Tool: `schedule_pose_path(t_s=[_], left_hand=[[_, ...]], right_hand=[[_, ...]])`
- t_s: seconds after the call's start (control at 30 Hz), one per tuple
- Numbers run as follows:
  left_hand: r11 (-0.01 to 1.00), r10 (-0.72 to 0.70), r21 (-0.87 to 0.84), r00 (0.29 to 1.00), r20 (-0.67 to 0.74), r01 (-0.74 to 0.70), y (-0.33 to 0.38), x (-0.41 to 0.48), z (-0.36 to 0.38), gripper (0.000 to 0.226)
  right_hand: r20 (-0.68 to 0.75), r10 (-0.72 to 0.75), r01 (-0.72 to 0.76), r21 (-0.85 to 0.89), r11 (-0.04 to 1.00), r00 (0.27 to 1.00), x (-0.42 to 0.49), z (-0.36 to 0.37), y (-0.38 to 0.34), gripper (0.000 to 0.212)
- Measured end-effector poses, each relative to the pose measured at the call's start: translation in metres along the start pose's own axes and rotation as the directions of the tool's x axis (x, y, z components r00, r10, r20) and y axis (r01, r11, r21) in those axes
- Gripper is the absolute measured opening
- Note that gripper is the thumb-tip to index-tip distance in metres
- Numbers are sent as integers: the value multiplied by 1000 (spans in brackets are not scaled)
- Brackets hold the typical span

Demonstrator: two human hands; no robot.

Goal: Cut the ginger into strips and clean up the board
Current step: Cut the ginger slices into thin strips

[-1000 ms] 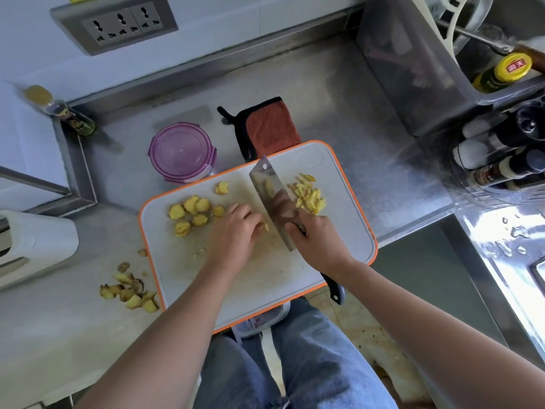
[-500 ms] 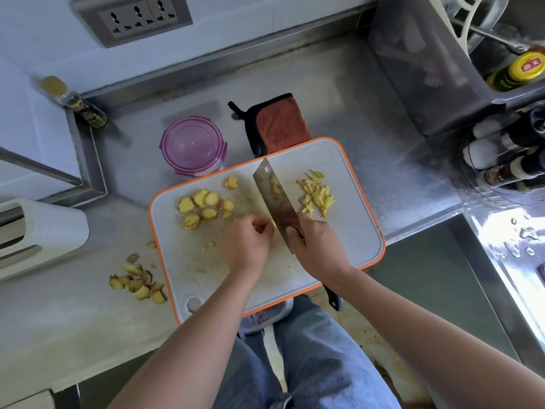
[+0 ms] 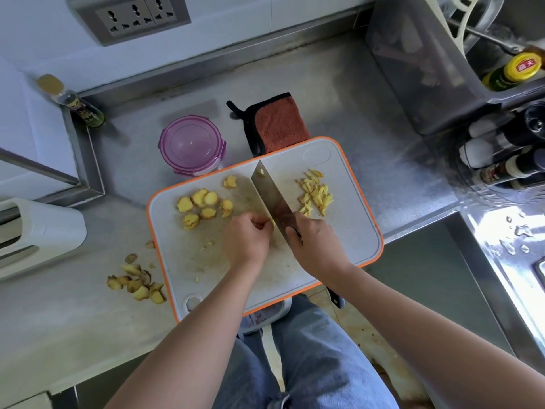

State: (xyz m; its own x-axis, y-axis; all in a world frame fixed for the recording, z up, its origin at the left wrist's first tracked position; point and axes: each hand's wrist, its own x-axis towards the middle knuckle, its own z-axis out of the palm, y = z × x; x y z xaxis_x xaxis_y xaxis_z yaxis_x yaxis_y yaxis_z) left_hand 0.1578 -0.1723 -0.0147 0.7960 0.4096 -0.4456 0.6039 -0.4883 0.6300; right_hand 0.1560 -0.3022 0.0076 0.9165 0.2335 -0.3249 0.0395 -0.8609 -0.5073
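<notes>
Yellow cap [image 3: 523, 67], red Chinese-character label [image 3: 527, 64]

Pale wall [image 3: 265, 13] behind the steel tabletop [image 3: 339, 84]; grey three-socket panel [image 3: 132, 16] mounted above it; bright glare on its right end.

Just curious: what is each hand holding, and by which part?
Right hand grips the cleaver by its handle, near the blade; left hand pinches a ginger piece, mostly hidden.

Right grip [image 3: 317, 246] holding cleaver [image 3: 269, 193], left grip [image 3: 246, 242] pinching ginger piece [image 3: 273, 222], slices [image 3: 203, 199] on board [image 3: 348, 231]
</notes>
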Motion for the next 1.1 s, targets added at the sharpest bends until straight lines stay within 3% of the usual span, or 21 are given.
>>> schedule_pose_path(t_s=[0.63, 0.83, 0.97, 1.1], left_hand=[[999, 7, 51, 1000, 20, -8, 5, 2, -1, 7], [997, -3, 80, 1000, 22, 1, 6, 4, -1, 7], [1000, 20, 22, 999, 40, -21, 0, 4, -2, 6], [996, 92, -17, 995, 28, -92, -5, -2, -10, 14]], right_hand=[[-9, -16, 15, -60, 998, 1000, 4, 13, -2, 18], [-53, 15, -12, 48, 999, 998, 14, 9, -2, 14], [-146, 121, -98, 158, 983, 982, 28, -4, 8, 21], [-110, 92, -61, 252, 966, 990, 24, -2, 11, 22]])
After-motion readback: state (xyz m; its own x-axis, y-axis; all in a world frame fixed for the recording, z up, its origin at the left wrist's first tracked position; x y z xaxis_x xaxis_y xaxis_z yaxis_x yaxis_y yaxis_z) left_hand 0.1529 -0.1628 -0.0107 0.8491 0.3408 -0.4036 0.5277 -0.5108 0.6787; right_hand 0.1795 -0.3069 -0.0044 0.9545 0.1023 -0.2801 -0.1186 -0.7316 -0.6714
